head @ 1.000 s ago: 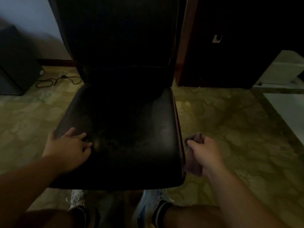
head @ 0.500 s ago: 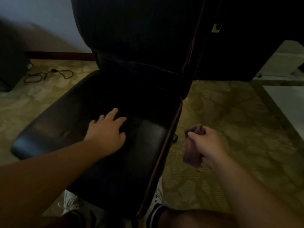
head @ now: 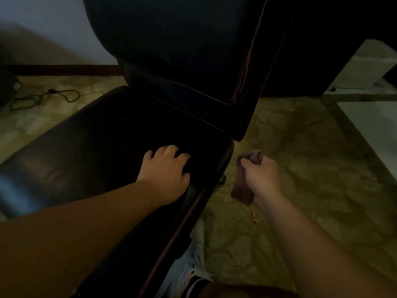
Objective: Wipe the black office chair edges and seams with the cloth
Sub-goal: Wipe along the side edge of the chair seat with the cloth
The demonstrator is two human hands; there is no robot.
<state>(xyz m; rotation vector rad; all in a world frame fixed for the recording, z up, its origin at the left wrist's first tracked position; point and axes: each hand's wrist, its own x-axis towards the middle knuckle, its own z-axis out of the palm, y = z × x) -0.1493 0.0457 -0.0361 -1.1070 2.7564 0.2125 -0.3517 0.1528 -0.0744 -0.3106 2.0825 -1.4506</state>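
Observation:
The black office chair (head: 103, 143) fills the left and centre, turned so its seat's right edge with reddish piping runs diagonally toward my feet. Its tall backrest (head: 182, 57) rises at the top centre. My left hand (head: 165, 168) rests palm down on the seat near that right edge, fingers spread. My right hand (head: 260, 177) is beside the chair, just right of the seat edge and apart from it, gripping a small dark purplish cloth (head: 241, 190) that hangs below the fist.
A patterned yellowish floor (head: 300, 168) lies to the right. A black cable (head: 43, 97) is coiled at the back left by the wall. A pale block (head: 365, 69) stands at the far right. My shoe (head: 184, 272) sits under the seat's front corner. Small orange bits (head: 255, 219) lie on the floor.
The chair has swivelled so its right edge points toward me. My left hand slid across the seat toward that edge. My right hand with the cloth stayed beside it.

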